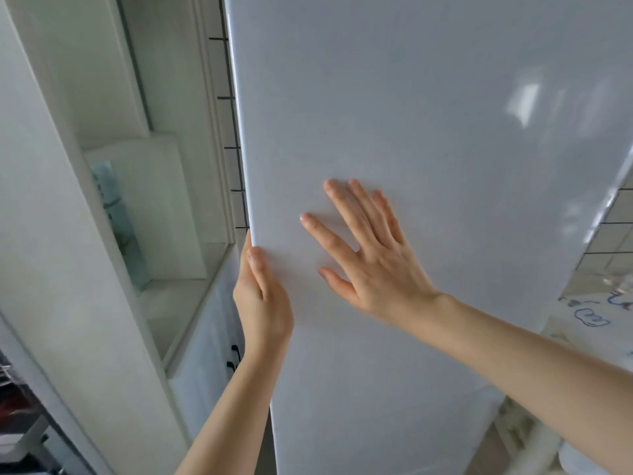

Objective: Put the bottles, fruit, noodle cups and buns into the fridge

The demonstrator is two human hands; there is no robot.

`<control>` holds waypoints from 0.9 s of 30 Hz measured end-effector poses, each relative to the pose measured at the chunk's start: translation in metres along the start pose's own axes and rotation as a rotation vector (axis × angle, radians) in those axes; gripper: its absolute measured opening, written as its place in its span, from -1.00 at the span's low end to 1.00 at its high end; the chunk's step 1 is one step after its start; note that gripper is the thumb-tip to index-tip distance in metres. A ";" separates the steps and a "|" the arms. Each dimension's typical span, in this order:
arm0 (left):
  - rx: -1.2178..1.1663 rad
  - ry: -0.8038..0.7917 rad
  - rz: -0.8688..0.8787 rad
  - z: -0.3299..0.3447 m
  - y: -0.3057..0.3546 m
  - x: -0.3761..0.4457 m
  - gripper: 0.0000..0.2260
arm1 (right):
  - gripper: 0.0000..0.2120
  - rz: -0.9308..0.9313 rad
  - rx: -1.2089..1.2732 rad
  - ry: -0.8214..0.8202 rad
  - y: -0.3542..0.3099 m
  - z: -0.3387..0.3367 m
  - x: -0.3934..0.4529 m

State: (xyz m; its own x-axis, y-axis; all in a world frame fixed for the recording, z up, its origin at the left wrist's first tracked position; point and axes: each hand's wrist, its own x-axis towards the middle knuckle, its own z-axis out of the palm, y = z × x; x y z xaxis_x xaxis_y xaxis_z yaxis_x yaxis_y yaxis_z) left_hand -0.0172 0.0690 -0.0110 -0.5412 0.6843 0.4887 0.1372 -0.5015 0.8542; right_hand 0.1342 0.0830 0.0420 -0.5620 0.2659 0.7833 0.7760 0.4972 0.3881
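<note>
The white fridge door (428,114) fills most of the view, seen from close up. My left hand (262,296) grips the door's left edge, thumb on the front face and fingers wrapped behind the edge. My right hand (370,258) lies flat on the door's front with the fingers spread and straight. No bottles, fruit, noodle cups or buns are in sight. The fridge's inside is hidden behind the door.
A white wall pillar (68,269) and a recessed window sill (164,303) stand to the left. White cabinets with black handles (234,358) sit below the sill. A tiled wall (613,241) and a table with a patterned cloth (589,317) show at the right.
</note>
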 end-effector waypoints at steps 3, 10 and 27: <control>-0.008 -0.010 0.014 0.004 -0.009 0.008 -0.51 | -0.37 0.000 -0.026 0.003 0.003 0.009 0.003; 0.026 0.021 0.075 0.008 -0.015 0.011 -0.66 | -0.41 -0.002 -0.044 0.030 0.003 0.014 0.003; 0.419 -0.096 -0.102 -0.024 -0.004 -0.061 -0.41 | -0.52 0.030 0.152 -0.233 -0.003 -0.077 -0.081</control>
State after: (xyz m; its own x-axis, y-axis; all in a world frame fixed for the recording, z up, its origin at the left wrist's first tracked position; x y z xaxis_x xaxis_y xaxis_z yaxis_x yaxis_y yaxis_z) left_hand -0.0051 0.0167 -0.0481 -0.4924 0.7754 0.3954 0.4221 -0.1846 0.8876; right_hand 0.1994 -0.0035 0.0153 -0.6039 0.4566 0.6534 0.7515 0.5994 0.2757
